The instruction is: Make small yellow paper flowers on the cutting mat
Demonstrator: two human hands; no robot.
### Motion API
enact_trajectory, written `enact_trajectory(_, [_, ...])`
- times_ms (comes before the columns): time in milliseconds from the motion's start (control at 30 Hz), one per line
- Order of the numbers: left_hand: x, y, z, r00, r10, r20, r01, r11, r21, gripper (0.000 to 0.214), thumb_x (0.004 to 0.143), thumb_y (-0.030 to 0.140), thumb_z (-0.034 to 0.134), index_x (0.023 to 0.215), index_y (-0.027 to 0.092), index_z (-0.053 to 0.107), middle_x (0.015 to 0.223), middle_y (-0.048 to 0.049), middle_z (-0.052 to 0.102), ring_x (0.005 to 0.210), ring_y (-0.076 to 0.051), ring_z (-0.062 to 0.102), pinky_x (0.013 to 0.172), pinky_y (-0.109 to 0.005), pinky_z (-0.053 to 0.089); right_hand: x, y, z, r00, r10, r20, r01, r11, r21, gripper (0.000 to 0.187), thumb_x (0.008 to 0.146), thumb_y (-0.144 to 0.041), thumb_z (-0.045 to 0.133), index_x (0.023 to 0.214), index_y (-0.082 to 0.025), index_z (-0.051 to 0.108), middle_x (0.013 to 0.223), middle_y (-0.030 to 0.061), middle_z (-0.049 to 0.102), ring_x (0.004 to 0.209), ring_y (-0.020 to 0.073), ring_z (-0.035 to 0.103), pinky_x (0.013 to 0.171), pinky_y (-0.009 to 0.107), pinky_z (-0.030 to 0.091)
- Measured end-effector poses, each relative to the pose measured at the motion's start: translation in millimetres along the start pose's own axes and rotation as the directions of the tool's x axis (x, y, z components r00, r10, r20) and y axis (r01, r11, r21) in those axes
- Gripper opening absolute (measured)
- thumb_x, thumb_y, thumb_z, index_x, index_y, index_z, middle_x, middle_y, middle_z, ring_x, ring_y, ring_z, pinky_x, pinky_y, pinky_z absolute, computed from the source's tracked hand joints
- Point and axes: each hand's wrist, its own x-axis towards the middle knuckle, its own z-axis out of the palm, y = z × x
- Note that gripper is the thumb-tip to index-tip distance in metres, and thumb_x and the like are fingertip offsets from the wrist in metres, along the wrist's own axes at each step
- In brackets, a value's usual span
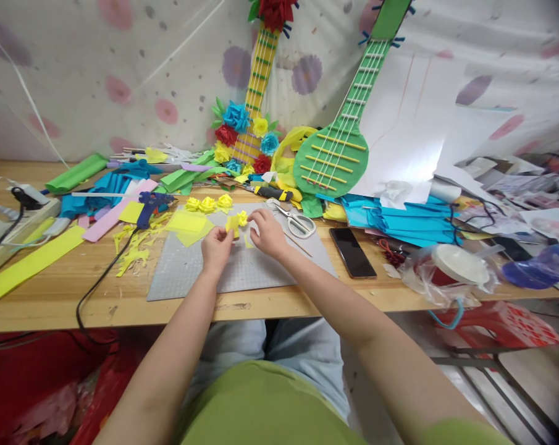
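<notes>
Over the grey cutting mat (242, 269), my left hand (215, 248) pinches a small yellow paper piece (233, 225) between thumb and fingers. My right hand (268, 232) is closed on the same yellow piece from the right, where its end curls into a small yellow rosette (243, 217). Three finished yellow paper flowers (208, 203) lie in a row at the mat's far edge. Yellow paper squares (189, 225) rest on the mat to the left of my hands.
Scissors (296, 220) and a phone (352, 252) lie right of my hands. A blue glue gun (150, 204) with a black cord sits to the left. Two paper guitars (337, 151) lean against the wall. Green, blue and yellow paper strips (29, 262) clutter the wooden table.
</notes>
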Motion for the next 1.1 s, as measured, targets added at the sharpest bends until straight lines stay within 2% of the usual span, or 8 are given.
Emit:
enact_trajectory(167, [-3, 0, -0.3, 0.943, 0.333, 0.018, -0.307, 0.844, 0.44, 0.013, 0.07, 0.031, 0.056, 0.077, 0.021, 0.061, 0.083, -0.004, 0.065, 0.079, -0.017, 0.059, 0.073, -0.026, 0.04, 0, -15, 19, 0.886, 0.44, 0.151, -0.45, 0.732, 0.511, 0.029, 0.069, -0.038, 0.055, 0.086, -0.02, 0.04, 0.074, -0.0027, 0.053, 0.07, 0.0112, 0.052, 0.066, 0.026, 0.042])
enact_trajectory(267, [-4, 0, 0.4, 0.91, 0.404, 0.092, -0.396, 0.78, 0.484, 0.019, 0.074, 0.028, 0.053, 0.09, 0.022, 0.06, 0.105, -0.0062, 0.062, 0.094, -0.019, 0.056, 0.081, -0.027, 0.037, 1, -26, 24, 0.851, 0.507, 0.141, -0.484, 0.65, 0.586, 0.044, 0.062, -0.042, 0.061, 0.092, -0.021, 0.036, 0.07, -0.0051, 0.053, 0.069, 0.0116, 0.055, 0.066, 0.026, 0.042])
enact_trajectory(567, [-8, 1, 3.3, 0.885, 0.459, 0.076, -0.438, 0.766, 0.47, 0.015, 0.066, 0.02, 0.057, 0.082, 0.021, 0.058, 0.117, -0.007, 0.053, 0.112, -0.022, 0.044, 0.096, -0.033, 0.03, 8, -21, 28, 0.794, 0.607, 0.041, -0.514, 0.633, 0.579, 0.034, 0.062, -0.019, 0.053, 0.092, -0.022, 0.036, 0.068, -0.006, 0.052, 0.067, 0.0111, 0.055, 0.068, 0.027, 0.042])
enact_trajectory(667, [-5, 2, 3.1, 0.934, 0.347, -0.081, -0.303, 0.894, 0.331, 0.037, 0.059, 0.015, 0.059, 0.095, 0.019, 0.052, 0.12, -0.01, 0.048, 0.114, -0.022, 0.042, 0.095, -0.035, 0.033, 11, -7, 19, 0.759, 0.632, 0.155, -0.549, 0.495, 0.673, 0.032, 0.06, -0.015, 0.053, 0.088, -0.021, 0.037, 0.065, -0.0073, 0.05, 0.061, 0.0092, 0.053, 0.063, 0.025, 0.043])
enact_trajectory(767, [3, 5, 3.1, 0.986, -0.143, -0.087, 0.143, 0.99, -0.007, 0.022, 0.068, 0.023, 0.051, 0.089, 0.016, 0.05, 0.102, -0.0114, 0.056, 0.091, -0.019, 0.057, 0.081, -0.036, 0.044, 12, 6, 2, 0.773, 0.52, 0.364, -0.581, 0.35, 0.735, 0.031, 0.06, -0.015, 0.055, 0.086, -0.02, 0.039, 0.065, -0.0073, 0.052, 0.056, 0.0068, 0.052, 0.059, 0.023, 0.043])
enact_trajectory(833, [8, 11, 3.1, 0.9, -0.389, 0.196, 0.423, 0.888, -0.178, 0.023, 0.074, 0.033, 0.047, 0.085, 0.014, 0.053, 0.09, -0.0125, 0.061, 0.08, -0.019, 0.061, 0.075, -0.036, 0.048, 12, 13, -10, 0.784, 0.42, 0.456, -0.601, 0.332, 0.727, 0.032, 0.059, -0.016, 0.059, 0.086, -0.02, 0.042, 0.061, -0.0084, 0.051, 0.053, 0.0061, 0.052, 0.057, 0.022, 0.044])
enact_trajectory(933, [10, 21, 3.5, 0.732, -0.381, 0.565, 0.559, 0.81, -0.176, 0.031, 0.072, 0.041, 0.053, 0.085, 0.013, 0.059, 0.085, -0.0126, 0.064, 0.078, -0.02, 0.062, 0.071, -0.034, 0.05, 9, 18, -22, 0.785, 0.291, 0.547, -0.619, 0.36, 0.698, 0.033, 0.058, -0.016, 0.063, 0.086, -0.019, 0.045, 0.063, -0.0071, 0.054, 0.053, 0.0061, 0.053, 0.055, 0.021, 0.044])
enact_trajectory(1100, [7, 27, 5.0, 0.702, -0.366, 0.611, 0.481, 0.876, -0.028, 0.021, 0.064, 0.026, 0.065, 0.079, 0.011, 0.065, 0.079, -0.0113, 0.066, 0.07, -0.016, 0.062, 0.059, -0.024, 0.052, 8, 23, -30, 0.763, 0.205, 0.613, -0.63, 0.447, 0.635, 0.032, 0.061, -0.018, 0.065, 0.087, -0.018, 0.047, 0.061, -0.0057, 0.056, 0.054, 0.0071, 0.055, 0.053, 0.02, 0.043])
